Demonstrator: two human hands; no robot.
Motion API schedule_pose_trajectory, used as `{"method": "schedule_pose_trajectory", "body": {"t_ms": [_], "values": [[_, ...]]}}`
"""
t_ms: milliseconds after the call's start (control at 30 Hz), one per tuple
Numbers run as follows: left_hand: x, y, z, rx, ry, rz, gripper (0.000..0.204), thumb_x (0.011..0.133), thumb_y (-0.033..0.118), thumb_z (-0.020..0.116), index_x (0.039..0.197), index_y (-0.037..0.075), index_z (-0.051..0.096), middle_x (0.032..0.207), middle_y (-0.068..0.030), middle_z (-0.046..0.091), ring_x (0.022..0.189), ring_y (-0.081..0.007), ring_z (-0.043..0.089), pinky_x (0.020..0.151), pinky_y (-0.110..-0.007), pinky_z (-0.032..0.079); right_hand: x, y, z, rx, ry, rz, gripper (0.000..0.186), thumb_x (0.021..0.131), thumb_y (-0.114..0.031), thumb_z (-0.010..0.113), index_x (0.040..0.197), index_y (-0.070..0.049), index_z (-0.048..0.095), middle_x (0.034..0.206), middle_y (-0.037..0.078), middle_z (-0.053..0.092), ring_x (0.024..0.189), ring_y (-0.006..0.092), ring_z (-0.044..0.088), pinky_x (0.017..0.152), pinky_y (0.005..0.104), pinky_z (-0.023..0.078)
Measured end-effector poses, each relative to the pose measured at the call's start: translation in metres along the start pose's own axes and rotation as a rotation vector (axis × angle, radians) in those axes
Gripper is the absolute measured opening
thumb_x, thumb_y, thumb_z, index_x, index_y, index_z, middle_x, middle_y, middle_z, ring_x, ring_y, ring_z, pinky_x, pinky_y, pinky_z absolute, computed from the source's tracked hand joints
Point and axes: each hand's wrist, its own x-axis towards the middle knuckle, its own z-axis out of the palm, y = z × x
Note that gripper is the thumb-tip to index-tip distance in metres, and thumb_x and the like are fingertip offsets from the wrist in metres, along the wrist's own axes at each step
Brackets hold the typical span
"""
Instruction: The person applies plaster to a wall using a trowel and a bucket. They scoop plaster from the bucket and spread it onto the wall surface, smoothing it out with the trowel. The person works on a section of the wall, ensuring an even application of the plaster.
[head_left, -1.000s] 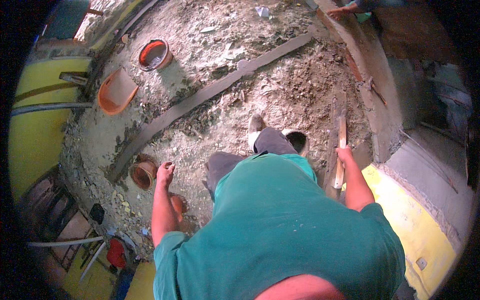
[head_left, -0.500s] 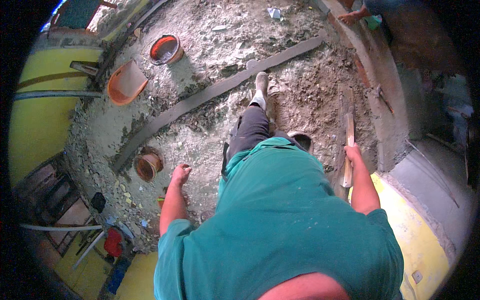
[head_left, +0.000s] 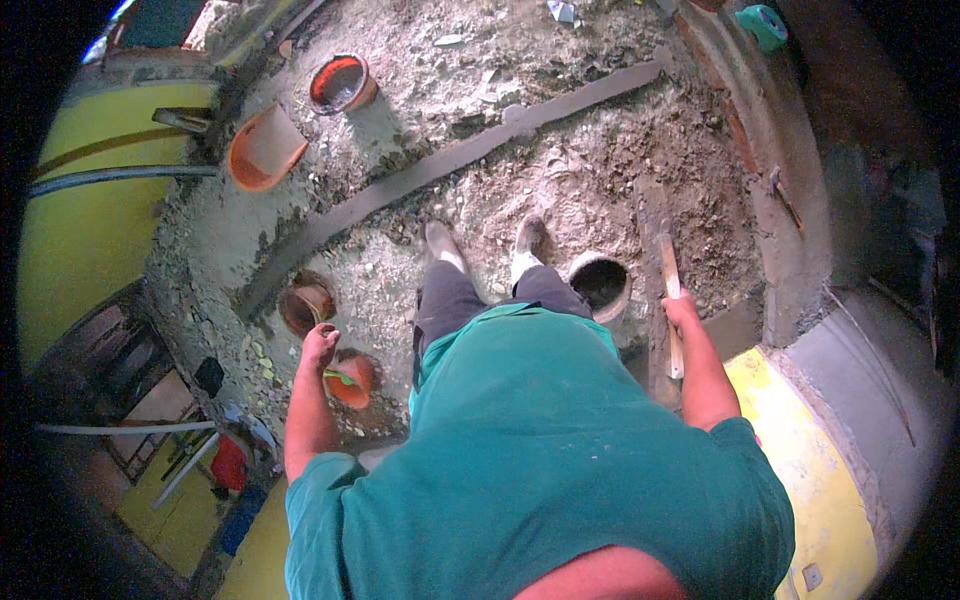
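My right hand [head_left: 681,312] is wrapped round a long wooden board [head_left: 670,262], held upright in the picture on my right side. A greyish, mud-coloured strip runs alongside the board. My left hand [head_left: 320,345] is closed, and its fingers overlap the near edge of an orange bucket [head_left: 307,303] on the ground. A thin light line, perhaps the bucket's handle, runs from the bucket toward the fingers; what they hold, if anything, I cannot make out. Just below that hand lies an orange container [head_left: 350,378] with a green strip across it. Near my right leg stands a dark-mouthed bucket [head_left: 600,283].
A smooth grey mortar strip [head_left: 420,185] crosses the rough rubble floor [head_left: 590,170]. Beyond it are another orange bucket [head_left: 342,83] and a cut-open orange container [head_left: 266,148]. A hammer-like tool [head_left: 787,200] lies on the right ledge. Wooden furniture and pipes stand at left.
I have stepped so both boots now stand side by side. My left hand has moved up and left to the bucket and closed. The right hand still grips the board, which has shifted left.
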Motion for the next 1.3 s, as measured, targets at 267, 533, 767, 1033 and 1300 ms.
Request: {"method": "schedule_pose_trajectory", "body": {"t_ms": [267,533,767,1033,1300], "values": [[-0.037,-0.027,0.027,-0.218,0.102,0.013,0.031,0.083,0.021,0.066,0.108,0.003,0.064,0.098,-0.0139,0.068,0.09,-0.0221,0.065,0.08,-0.033,0.05,0.016,-0.017,-0.005,-0.056,-0.044,-0.027,0.051,0.07,-0.023,0.065,0.117,-0.004,0.057,0.106,0.019,0.065,0.099,0.0318,0.063,0.085,0.0383,0.049],[-0.075,-0.06,0.094,-0.205,-0.063,-0.033,0.032,0.081,0.022,0.067,0.106,0.002,0.064,0.097,-0.0118,0.068,0.089,-0.0219,0.065,0.08,-0.033,0.05,0.076,-0.063,-0.017,-0.156,0.082,-0.231,0.046,0.069,-0.021,0.066,0.111,-0.004,0.058,0.097,0.016,0.067,0.088,0.029,0.065,0.079,0.0379,0.05],[-0.059,-0.079,0.091,-0.284,0.015,-0.045,0.03,0.081,0.021,0.067,0.105,0.002,0.064,0.1,-0.0116,0.068,0.092,-0.0215,0.064,0.083,-0.032,0.049,0.053,-0.098,-0.013,-0.31,0.035,-0.284,0.055,0.067,-0.03,0.071,0.115,-0.005,0.057,0.105,0.019,0.065,0.096,0.0343,0.062,0.083,0.0411,0.049],[-0.053,-0.106,0.062,-0.359,0.071,-0.047,0.03,0.083,0.02,0.065,0.108,0.003,0.063,0.1,-0.0109,0.067,0.091,-0.0216,0.063,0.082,-0.033,0.049,0.023,-0.068,0.02,-0.325,0.036,-0.244,0.059,0.065,-0.032,0.072,0.115,-0.004,0.058,0.109,0.02,0.064,0.098,0.034,0.062,0.084,0.0411,0.05],[-0.08,-0.213,0.091,-0.243,0.038,0.028,0.032,0.083,0.022,0.066,0.11,0.005,0.063,0.098,-0.0114,0.067,0.089,-0.0208,0.063,0.079,-0.032,0.05,-0.032,-0.062,0.077,-0.304,0.087,-0.171,0.049,0.067,-0.026,0.073,0.11,-0.007,0.061,0.104,0.017,0.066,0.095,0.0343,0.063,0.082,0.0429,0.05]]}}
